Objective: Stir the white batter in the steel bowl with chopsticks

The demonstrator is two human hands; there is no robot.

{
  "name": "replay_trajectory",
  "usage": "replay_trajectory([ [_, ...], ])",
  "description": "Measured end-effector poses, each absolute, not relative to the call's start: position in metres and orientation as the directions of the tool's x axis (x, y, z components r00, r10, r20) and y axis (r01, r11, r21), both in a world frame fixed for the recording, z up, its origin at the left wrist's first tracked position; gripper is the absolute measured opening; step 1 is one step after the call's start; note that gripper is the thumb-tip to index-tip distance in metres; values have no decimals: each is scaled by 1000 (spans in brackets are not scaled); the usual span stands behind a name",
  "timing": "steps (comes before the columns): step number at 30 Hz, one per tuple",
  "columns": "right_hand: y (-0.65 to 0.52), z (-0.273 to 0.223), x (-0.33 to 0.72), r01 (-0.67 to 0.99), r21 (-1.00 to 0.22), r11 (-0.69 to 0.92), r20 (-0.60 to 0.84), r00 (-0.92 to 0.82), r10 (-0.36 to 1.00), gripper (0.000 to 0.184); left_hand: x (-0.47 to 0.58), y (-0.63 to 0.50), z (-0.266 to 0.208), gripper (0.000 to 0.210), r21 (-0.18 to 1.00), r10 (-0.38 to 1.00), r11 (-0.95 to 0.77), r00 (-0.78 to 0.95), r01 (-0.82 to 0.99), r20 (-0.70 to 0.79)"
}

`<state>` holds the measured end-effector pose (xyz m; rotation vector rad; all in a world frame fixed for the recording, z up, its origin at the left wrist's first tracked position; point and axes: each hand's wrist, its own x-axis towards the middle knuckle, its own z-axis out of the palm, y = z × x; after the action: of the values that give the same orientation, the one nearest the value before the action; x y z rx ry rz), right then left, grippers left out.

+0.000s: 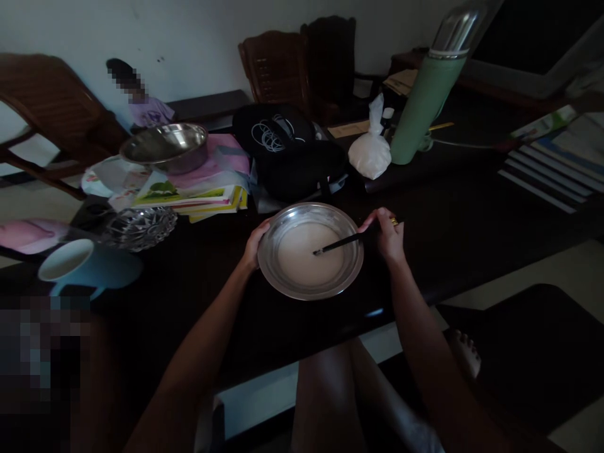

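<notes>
A round metal bowl stands on the dark table near its front edge, with a milky white liquid in it. At its left side, my left hand grips the rim, fingers partly hidden by the bowl. My right hand is closed on a thin black stick, like a chopstick, just right of the bowl. The stick slants across the right rim, and its pale-banded tip is in the liquid. A gold-coloured end shows by my fingers. Whether it is one stick or two together, I cannot tell.
Behind the bowl lie black cases and a knotted bag of white powder beside a green flask. Left are another metal bowl on books, a glass dish and a blue mug. Books lie right. Another person is behind.
</notes>
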<state>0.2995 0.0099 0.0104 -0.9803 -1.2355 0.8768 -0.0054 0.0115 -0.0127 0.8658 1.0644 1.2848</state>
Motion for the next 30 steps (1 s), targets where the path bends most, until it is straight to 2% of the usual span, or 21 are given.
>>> replay_trajectory([
  [4,9,11,298,32,-942,335,335,-1,942,43,-5,12,-13,34,948,993,100,-26,-302,-113],
  [8,10,12,297,21,-927,374,375,81,924,40,-5,12,-13,35,953,995,89,-21,-290,-100],
  [11,10,10,299,-29,-937,347,339,151,928,43,-5,12,-12,36,957,995,87,-13,-277,-94],
  [17,10,10,299,64,-937,343,345,24,938,44,-5,12,-12,35,957,995,90,-18,-275,-98],
  [23,9,10,299,-14,-939,344,341,96,935,43,-5,13,-12,36,959,994,94,-30,-267,-106],
  [27,8,12,297,54,-936,349,348,-20,937,43,-5,14,-13,36,960,993,95,-42,-264,-110],
  [30,10,11,298,68,-927,369,371,26,928,41,-4,14,-13,36,958,994,86,-47,-272,-103],
])
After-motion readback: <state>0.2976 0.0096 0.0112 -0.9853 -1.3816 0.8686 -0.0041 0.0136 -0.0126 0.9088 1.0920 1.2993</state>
